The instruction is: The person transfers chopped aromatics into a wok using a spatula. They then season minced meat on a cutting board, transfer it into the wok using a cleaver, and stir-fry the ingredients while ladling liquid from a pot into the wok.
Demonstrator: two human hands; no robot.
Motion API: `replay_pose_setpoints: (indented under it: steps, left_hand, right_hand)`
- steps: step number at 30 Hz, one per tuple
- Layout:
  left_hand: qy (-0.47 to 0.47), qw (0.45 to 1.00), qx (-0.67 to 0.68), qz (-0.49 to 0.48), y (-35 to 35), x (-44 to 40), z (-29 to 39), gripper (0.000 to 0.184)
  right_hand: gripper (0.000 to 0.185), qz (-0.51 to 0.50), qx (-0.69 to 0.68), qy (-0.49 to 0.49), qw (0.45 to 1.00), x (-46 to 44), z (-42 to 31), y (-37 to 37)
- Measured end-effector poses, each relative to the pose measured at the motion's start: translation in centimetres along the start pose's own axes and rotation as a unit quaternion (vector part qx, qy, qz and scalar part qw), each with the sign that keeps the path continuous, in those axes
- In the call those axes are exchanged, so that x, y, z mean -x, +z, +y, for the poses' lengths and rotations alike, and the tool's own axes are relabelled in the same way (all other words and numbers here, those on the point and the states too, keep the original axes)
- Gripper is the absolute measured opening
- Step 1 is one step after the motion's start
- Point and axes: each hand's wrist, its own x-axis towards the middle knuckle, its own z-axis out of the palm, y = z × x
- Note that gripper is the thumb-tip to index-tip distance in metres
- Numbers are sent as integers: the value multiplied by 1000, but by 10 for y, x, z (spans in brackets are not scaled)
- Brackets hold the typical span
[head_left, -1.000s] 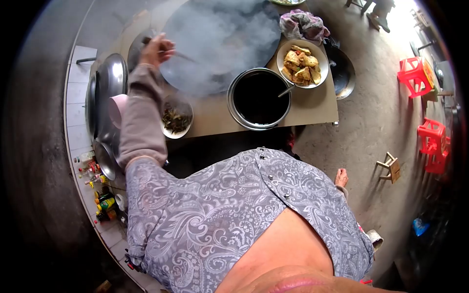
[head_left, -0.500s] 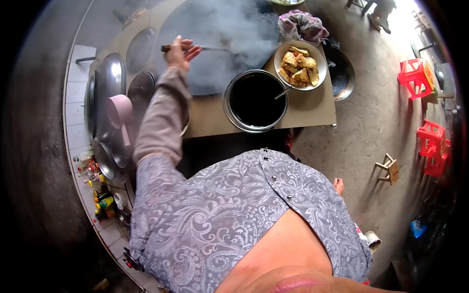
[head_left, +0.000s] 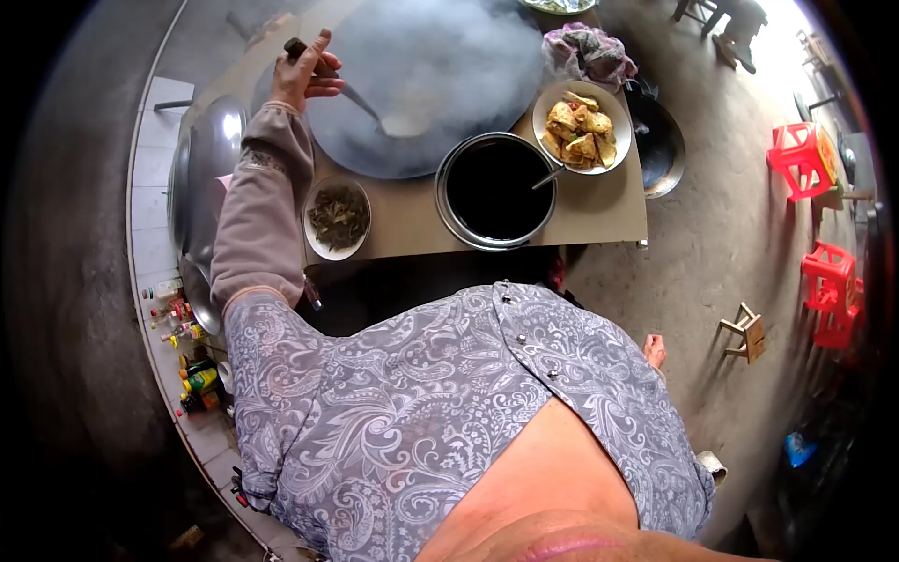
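Note:
My left hand (head_left: 306, 72), stretched out to the upper left, grips the dark handle of a wok spatula (head_left: 359, 101). The spatula's metal shaft slants down to the right, and its head rests in or just over a large wok (head_left: 356, 155). Thick steam hides much of what is in the wok. Close to the left forearm is a white bowl (head_left: 312, 242) of dark shredded greens. Down beside my body on the right hangs my right hand (head_left: 655, 351), its fingers curled, apparently with nothing in them.
A pot (head_left: 496, 192) of dark liquid with a spoon handle stands at the counter's front. Right of it are a bowl of browned pieces (head_left: 581, 126) and a crumpled cloth (head_left: 588, 53). Pans (head_left: 215, 140) and bottles (head_left: 198, 384) line the left; red stools (head_left: 801, 159) stand right.
My left hand has moved left and slightly up, drawing the spatula toward the wok's left side. The bowl of greens is uncovered, while the forearm now hides the pink dipper.

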Motion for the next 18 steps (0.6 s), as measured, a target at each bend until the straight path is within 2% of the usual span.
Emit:
replay_pose_setpoints:
  steps: [2,3,6,9,12,15,18]
  left_hand:
    - [-17,999,-25,17,-1,4,7,55]
    - [-25,998,-20,61,4,2,-2,52]
    - [-13,990,72,123,43,-12,-55,41]
    - [4,971,223,92,34,-50,-94,31]
    - [45,994,95,24,4,-13,-46,28]
    - [30,997,-40,-54,-39,1,-35,26]
    - [-5,999,25,24,-51,-26,-84,27]
  right_hand:
    - [28,-3,-9,2,1000,-1,-13,0]
    - [27,5,-26,-10,1000,0,-19,0]
    - [27,0,-25,-47,999,0,-31,2]
    - [26,9,-48,-71,996,-2,-30,3]
    - [26,6,-26,-17,999,10,-25,-5]
    - [28,-5,4,13,1000,17,-13,0]
    - [28,-8,10,23,1000,29,-8,8]
